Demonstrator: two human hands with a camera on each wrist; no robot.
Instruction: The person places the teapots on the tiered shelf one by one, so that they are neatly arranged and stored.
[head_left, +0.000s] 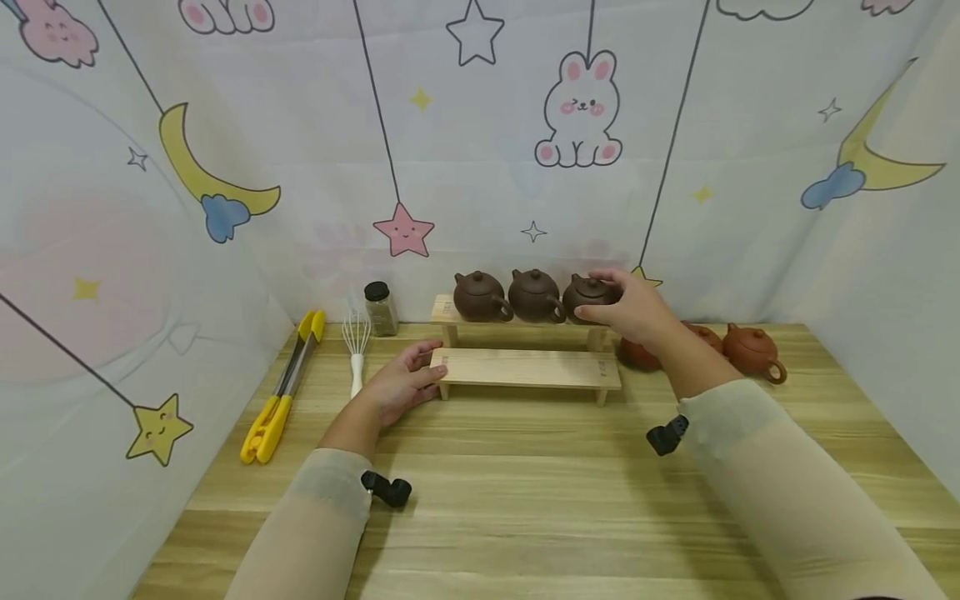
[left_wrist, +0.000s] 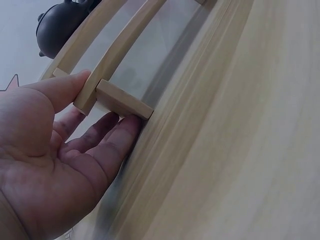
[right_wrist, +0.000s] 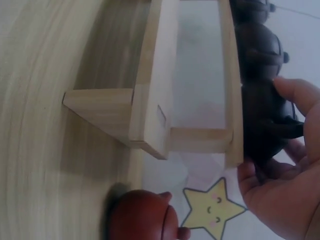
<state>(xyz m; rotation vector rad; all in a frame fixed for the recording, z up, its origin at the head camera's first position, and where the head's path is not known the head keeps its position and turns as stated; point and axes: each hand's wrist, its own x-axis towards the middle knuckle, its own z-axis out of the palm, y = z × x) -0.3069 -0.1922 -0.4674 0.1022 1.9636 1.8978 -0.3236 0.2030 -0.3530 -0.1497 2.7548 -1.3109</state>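
Note:
Three dark brown teapots stand in a row on the upper board of a two-step wooden rack (head_left: 525,367). My right hand (head_left: 636,313) grips the rightmost dark teapot (head_left: 583,293), thumb in front and fingers around its far side. In the right wrist view that teapot (right_wrist: 260,115) sits at the end of the upper board, against its neighbour. The middle dark teapot (head_left: 533,295) and the left dark teapot (head_left: 478,295) are untouched. My left hand (head_left: 401,387) holds the lower step's left end. In the left wrist view its thumb presses the board (left_wrist: 120,55), fingers against the leg (left_wrist: 124,100).
Reddish-brown teapots (head_left: 752,350) stand right of the rack, partly hidden by my right arm. To the left are yellow-handled tongs (head_left: 285,387), a whisk (head_left: 357,354) and a black-lidded jar (head_left: 381,310). A patterned cloth (head_left: 480,167) hangs behind the wooden table (head_left: 525,492).

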